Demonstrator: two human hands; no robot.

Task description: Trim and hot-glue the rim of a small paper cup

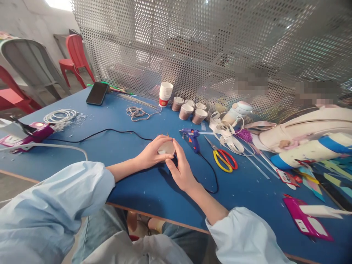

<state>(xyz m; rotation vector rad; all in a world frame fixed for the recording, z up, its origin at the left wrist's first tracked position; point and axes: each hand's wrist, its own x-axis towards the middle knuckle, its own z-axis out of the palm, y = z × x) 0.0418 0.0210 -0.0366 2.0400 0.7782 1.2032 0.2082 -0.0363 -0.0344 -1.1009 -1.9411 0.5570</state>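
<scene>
Near the front middle of the blue table, a small paper cup (pixel 166 146) sits between my two hands, its pale inside facing up. My left hand (pixel 151 153) curves round its left side, fingers across the far side and thumb along the near rim. From the right, my right hand (pixel 180 169) closes in on it, fingertips meeting those of the left. Most of the cup's outer wall is hidden by the hands. Just beyond them lies a blue glue gun (pixel 191 138), with scissors (pixel 224 160) with red and yellow handles to its right.
Several brown-wrapped cups (pixel 186 111) and a stack of white paper cups (pixel 166 92) stand at the back. Twine (pixel 137 113), a phone (pixel 97 93), white ribbon (pixel 227 132) and a purple power strip (pixel 305 217) lie around. The glue gun's black cord (pixel 217 179) loops nearby. A perforated metal screen (pixel 154 47) stands behind.
</scene>
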